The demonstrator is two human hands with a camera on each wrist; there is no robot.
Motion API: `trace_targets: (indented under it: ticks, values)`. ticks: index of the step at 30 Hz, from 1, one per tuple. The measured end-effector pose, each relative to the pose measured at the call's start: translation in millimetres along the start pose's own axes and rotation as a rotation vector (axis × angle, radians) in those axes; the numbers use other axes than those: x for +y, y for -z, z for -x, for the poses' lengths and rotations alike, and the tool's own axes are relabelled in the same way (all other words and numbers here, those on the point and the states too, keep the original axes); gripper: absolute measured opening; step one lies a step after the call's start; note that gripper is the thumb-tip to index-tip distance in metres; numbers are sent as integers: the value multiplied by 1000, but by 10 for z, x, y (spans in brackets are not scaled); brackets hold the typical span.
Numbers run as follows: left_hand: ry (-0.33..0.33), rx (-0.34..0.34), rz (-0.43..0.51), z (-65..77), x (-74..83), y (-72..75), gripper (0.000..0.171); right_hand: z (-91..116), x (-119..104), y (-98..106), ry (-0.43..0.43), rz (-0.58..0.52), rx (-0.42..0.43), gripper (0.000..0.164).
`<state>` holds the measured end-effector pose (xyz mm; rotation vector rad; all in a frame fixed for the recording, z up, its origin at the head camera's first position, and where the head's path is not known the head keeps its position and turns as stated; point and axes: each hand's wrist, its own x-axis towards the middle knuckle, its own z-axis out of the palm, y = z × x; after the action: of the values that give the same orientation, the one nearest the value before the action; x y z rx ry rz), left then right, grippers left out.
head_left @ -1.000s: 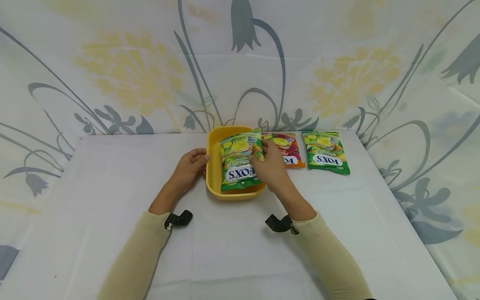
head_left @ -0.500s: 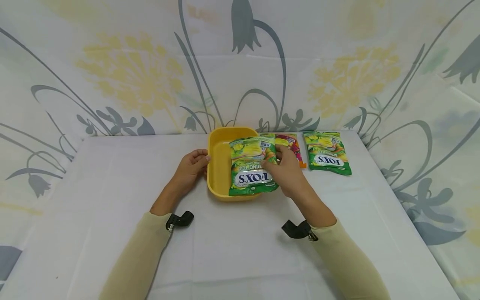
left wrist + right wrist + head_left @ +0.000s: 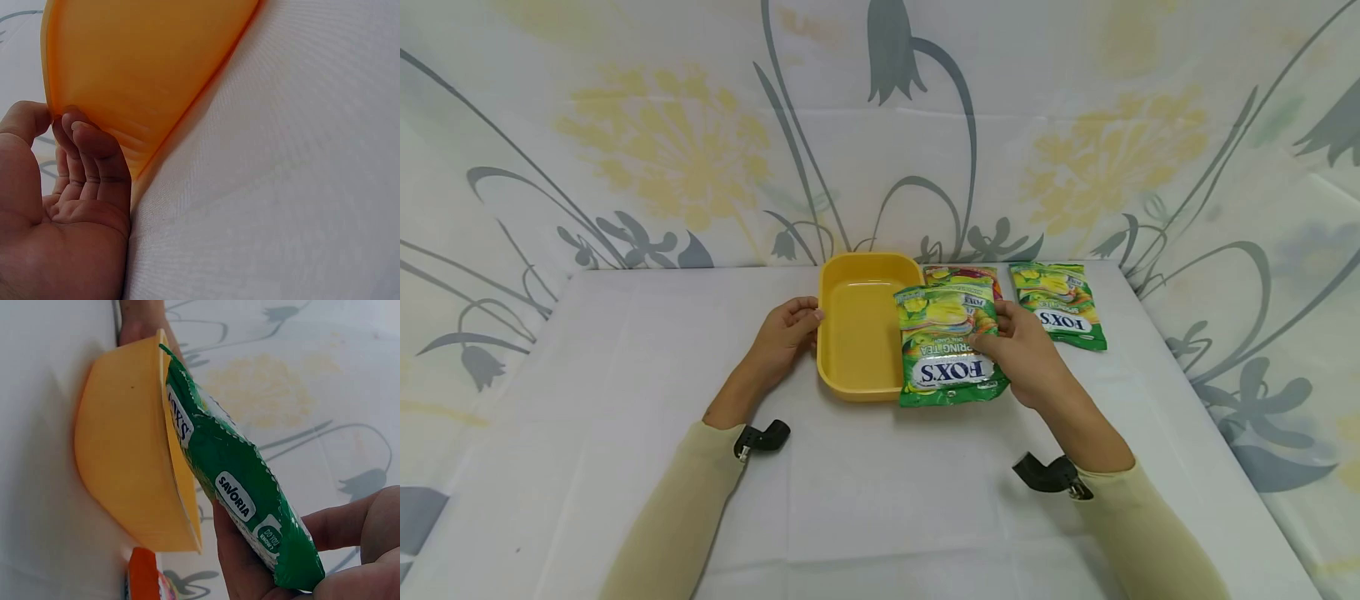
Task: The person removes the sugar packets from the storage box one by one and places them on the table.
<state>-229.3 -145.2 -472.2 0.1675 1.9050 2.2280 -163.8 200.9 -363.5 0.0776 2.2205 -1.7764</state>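
Observation:
My right hand (image 3: 1028,354) pinches the side of a green candy bag (image 3: 951,346) marked FOX'S, thumb on top and fingers beneath. The bag overlaps the right rim of a yellow plastic tub (image 3: 859,333) in the head view. From the right wrist, the green bag (image 3: 231,475) appears tilted over the tub's rim (image 3: 167,425). At the tub's left side, my left hand (image 3: 782,337) grips the rim between thumb and curled fingers, as the left wrist view shows against the orange-lit wall (image 3: 137,56). The inside of the tub shows bare yellow where the bag does not cover it.
Behind the held bag lies a red and orange candy bag (image 3: 962,272), mostly hidden. To its right is another green candy bag (image 3: 1063,310). A white cloth (image 3: 850,500) covers the table, and a flower-patterned curtain (image 3: 685,150) rises at the back.
My right hand has drawn the green candy bag rightward from over the tub's inside to its right rim, baring more of the inside. The left hand has stayed at the tub's left rim.

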Motion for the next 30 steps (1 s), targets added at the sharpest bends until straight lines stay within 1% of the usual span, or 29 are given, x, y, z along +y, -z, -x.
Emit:
trace_targets:
  ticks: [5, 9, 13, 18, 25, 30]
  values:
    - [-8, -1, 9, -7, -12, 3, 25, 62, 23, 148, 12, 5, -40, 82]
    - [-9, -1, 13, -16, -14, -5, 22, 112, 46, 274, 0, 40, -64, 87]
    - [-9, 0, 11, -19, -20, -1, 21, 138, 74, 360, -3, 67, -79, 89]
    - [-5, 3, 13, -17, -19, -9, 20, 173, 64, 409, -9, 58, -80, 88]
    - [-9, 6, 4, -3, 8, -17, 20, 213, 17, 481, -10, 108, -55, 86]
    - [-6, 0, 2, -8, 3, -10, 22, 205, 51, 477, -31, 128, -50, 84]
